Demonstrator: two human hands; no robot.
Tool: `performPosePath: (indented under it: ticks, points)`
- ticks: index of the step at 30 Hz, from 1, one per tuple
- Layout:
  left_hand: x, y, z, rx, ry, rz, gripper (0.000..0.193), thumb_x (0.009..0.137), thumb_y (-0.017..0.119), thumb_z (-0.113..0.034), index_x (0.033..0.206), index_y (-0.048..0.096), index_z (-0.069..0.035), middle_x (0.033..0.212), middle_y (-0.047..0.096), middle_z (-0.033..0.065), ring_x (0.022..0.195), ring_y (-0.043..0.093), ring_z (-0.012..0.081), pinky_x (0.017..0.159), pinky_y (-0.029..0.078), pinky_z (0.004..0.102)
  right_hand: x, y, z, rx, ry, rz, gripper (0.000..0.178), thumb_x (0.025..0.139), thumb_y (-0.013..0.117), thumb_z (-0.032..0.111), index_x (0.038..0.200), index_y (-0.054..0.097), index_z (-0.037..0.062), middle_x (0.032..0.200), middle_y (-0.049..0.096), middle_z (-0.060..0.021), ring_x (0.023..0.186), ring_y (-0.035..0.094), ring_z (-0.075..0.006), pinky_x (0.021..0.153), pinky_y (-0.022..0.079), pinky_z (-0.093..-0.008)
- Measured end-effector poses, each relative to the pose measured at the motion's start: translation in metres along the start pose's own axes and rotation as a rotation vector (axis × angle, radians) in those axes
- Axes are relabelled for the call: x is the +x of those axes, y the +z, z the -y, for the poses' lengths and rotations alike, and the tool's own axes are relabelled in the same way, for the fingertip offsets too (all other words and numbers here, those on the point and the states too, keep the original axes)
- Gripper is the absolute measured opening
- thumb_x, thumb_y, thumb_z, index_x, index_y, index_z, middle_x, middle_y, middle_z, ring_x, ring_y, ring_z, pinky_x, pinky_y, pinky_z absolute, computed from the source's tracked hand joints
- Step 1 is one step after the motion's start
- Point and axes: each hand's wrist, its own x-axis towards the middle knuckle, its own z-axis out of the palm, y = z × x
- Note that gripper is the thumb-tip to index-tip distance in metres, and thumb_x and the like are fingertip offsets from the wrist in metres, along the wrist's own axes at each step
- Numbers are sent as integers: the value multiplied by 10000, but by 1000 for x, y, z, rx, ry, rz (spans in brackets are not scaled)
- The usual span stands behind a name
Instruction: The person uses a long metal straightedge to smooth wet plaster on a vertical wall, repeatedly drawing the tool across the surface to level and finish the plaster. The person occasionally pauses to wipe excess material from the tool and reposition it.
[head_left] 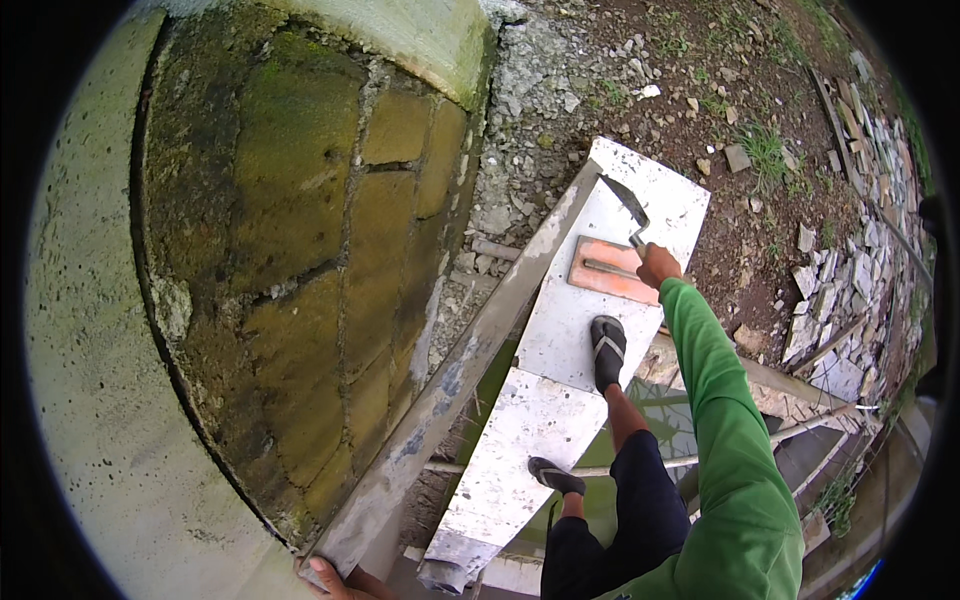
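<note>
My right hand (658,264) grips the handle of a trowel (624,200), its dark pointed blade angled toward the far end of a white board. Just beneath that hand, an orange-red plastering float (612,268) rests on the board, handle up. At the lower left edge my left hand (345,582) is closed on the near end of a long grey, cement-smeared straightedge (430,410). The straightedge runs slantwise from there to the far end of the board, alongside the wall; part of the left hand is cut off by the picture's rim.
I stand in sandals on white planks (515,430) laid over greenish water (660,415). To the left rises a wall with mossy exposed blocks (290,200) framed by grey plaster (90,330). Rubble (840,290) and stony soil (720,190) lie to the right.
</note>
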Motion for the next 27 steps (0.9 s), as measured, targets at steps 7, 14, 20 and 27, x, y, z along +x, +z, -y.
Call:
performPosePath:
  ticks: [7, 14, 20, 27]
  points:
    - [4, -34, 0, 538, 109, -7, 376, 881, 583, -124, 1193, 500, 69, 1113, 592, 161, 981, 559, 219, 912, 447, 342, -96, -37, 7, -148, -289, 10, 318, 793, 597, 99, 1087, 494, 38, 896, 664, -264, 841, 660, -425, 725, 529, -503]
    - [53, -100, 52, 668, 252, 92, 393, 892, 578, -70, 1245, 481, 72, 1273, 552, 224, 1091, 590, 262, 965, 445, 355, 12, -29, -14, -312, 20, 49, 296, 816, 597, 122, 1086, 534, 18, 966, 679, -214, 893, 684, -355, 752, 555, -442]
    - [41, -108, 31, 701, 376, 209, 395, 900, 577, -39, 1272, 460, 26, 1265, 551, 232, 1088, 588, 306, 945, 463, 400, -35, -51, 9, -226, -253, -15, 291, 807, 565, 110, 1084, 521, 35, 858, 674, -225, 781, 673, -401, 697, 538, -490]
    - [36, -61, -37, 782, 822, 570, 408, 908, 576, -24, 1291, 438, -13, 1251, 552, 241, 1085, 584, 343, 927, 477, 436, 19, -28, -56, -406, -100, -7, 264, 817, 563, 66, 1078, 542, 37, 848, 681, -213, 787, 688, -368, 697, 554, -476]
